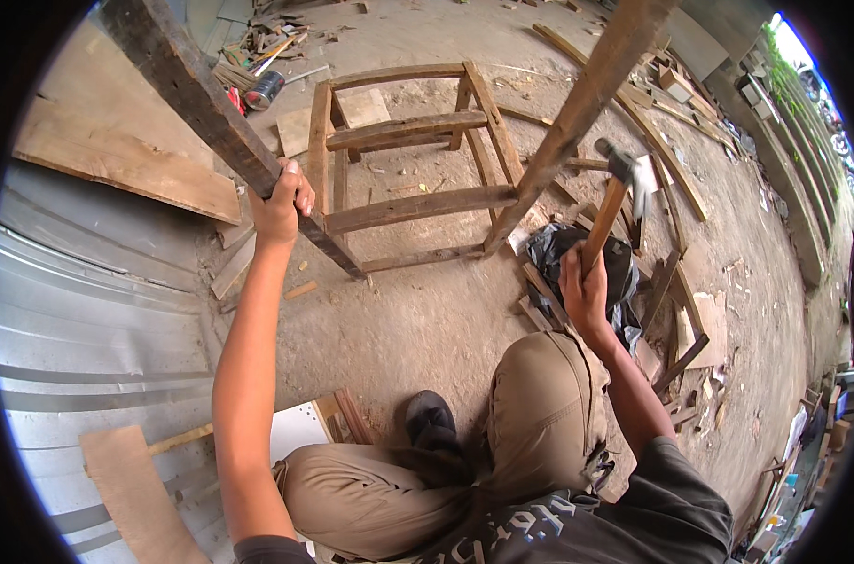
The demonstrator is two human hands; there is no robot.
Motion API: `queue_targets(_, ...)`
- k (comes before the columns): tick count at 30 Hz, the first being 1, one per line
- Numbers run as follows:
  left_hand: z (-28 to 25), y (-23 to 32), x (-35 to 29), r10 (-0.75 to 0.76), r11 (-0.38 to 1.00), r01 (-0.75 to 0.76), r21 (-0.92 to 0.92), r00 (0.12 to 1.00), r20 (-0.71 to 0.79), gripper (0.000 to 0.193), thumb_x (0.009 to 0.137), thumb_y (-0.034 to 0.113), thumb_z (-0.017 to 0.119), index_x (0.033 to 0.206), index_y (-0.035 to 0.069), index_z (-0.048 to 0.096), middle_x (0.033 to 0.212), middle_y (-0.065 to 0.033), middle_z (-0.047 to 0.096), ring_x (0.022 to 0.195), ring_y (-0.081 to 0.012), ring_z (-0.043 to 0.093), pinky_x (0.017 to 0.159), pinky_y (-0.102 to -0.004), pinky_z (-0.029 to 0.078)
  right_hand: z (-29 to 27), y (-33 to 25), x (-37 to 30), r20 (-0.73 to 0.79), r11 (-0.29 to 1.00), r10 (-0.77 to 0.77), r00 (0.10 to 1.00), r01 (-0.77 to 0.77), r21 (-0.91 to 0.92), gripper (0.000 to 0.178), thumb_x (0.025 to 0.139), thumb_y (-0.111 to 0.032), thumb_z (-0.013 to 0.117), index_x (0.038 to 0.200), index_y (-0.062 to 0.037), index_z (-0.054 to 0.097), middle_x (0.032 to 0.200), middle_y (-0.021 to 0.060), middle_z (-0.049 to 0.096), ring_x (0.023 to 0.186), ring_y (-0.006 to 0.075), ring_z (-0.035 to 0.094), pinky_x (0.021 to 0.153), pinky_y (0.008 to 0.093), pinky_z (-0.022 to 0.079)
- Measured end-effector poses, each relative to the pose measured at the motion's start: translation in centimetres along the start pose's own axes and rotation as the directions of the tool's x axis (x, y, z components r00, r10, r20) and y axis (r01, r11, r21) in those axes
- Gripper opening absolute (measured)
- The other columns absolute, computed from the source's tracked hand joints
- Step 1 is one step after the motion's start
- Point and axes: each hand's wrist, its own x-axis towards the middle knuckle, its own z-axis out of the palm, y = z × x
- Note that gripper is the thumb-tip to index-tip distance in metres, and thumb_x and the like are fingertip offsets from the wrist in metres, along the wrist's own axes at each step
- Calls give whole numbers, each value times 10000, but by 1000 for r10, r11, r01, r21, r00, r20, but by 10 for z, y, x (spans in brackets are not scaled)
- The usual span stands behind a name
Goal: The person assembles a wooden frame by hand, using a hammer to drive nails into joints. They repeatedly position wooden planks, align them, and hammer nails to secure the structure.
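Observation:
In front of me a wooden chair frame [422, 209] stands on the dirt floor, with two long posts rising toward me. My left hand [280, 205] is wrapped round its dark left post [184, 89]. The right post [587, 117] slants up toward the top right, and no hand touches it. Off to the right of that post, my right hand [585, 287] grips the wooden handle of a claw hammer [607, 218]. The hammer's metal head points up and away from me, apart from the frame. Part of the head is smeared by motion.
Corrugated metal sheets [98, 310] and a large board [117, 164] lie on the left. A black plastic bag [619, 282] sits below the hammer, among scattered wood strips [676, 179]. A can [264, 90] lies near scraps at the far left. My shoe [430, 420] is below.

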Motion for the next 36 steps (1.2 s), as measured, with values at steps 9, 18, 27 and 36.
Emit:
queue_targets(9,15,11,-22,44,999,-40,32,989,-141,288,920,248,581,726,81,451,559,-11,412,446,-114,383,453,-279,352,-20,-61,-25,445,879,185,876,55,-473,305,1004,-292,550,1100,-3,567,726,145,610,635,248,629,603,365,487)
queue_targets(18,18,9,-19,44,999,-46,-9,990,-132,264,918,212,592,730,74,469,538,-4,418,435,-110,399,437,-280,356,-9,-109,-13,384,860,43,922,161,-484,352,1044,-308,442,1021,30,539,623,180,548,565,330,605,558,418,446)
queue_targets(27,14,9,-18,59,998,-58,13,989,-138,307,918,220,573,676,87,439,542,-2,408,436,-110,383,442,-274,344,-1,-132,-10,289,903,-72,955,186,-387,360,1048,-323,422,977,14,525,573,86,457,498,187,463,497,336,374)
queue_targets(36,16,11,-20,49,998,-44,39,991,-125,309,916,224,571,669,97,435,540,2,399,441,-108,387,441,-271,340,-3,-136,-11,308,877,17,951,134,-461,300,1040,-242,438,900,21,476,557,196,470,490,390,510,480,423,381)
